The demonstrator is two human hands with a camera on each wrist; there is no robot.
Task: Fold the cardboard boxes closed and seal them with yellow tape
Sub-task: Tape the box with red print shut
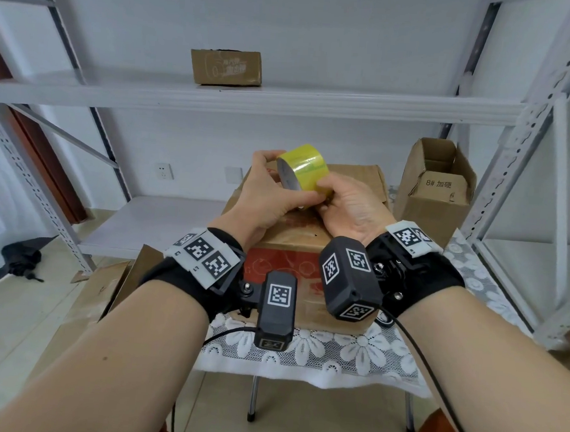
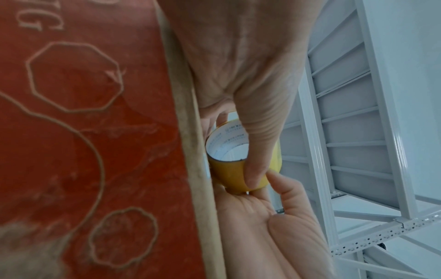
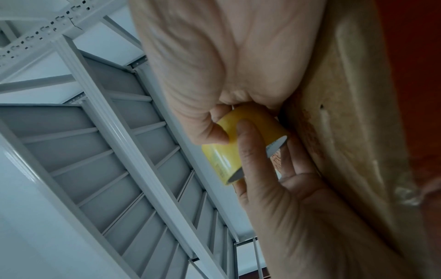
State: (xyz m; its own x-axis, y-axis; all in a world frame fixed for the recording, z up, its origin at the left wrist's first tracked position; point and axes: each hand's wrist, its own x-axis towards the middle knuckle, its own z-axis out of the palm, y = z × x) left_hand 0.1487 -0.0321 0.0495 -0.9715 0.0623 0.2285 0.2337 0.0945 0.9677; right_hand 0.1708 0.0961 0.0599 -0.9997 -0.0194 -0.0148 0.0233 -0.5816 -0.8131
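Note:
A roll of yellow tape (image 1: 302,169) is held up between both hands above a closed cardboard box (image 1: 283,272) with a red printed side. My left hand (image 1: 268,181) grips the roll from the left, with its thumb over the roll's open end (image 2: 257,151). My right hand (image 1: 332,196) holds the roll from the right, its thumb (image 3: 210,130) pressed on the yellow outer surface. In the wrist views the tape roll (image 2: 229,175) (image 3: 219,158) sits just off the box's top edge (image 2: 190,132). No loose strip of tape shows.
The box stands on a small table with a lace cloth (image 1: 318,351). An open cardboard box (image 1: 435,188) stands at the back right. Another box (image 1: 226,67) sits on the upper shelf of the grey metal rack (image 1: 284,99). Flattened cardboard (image 1: 99,291) leans at the table's left.

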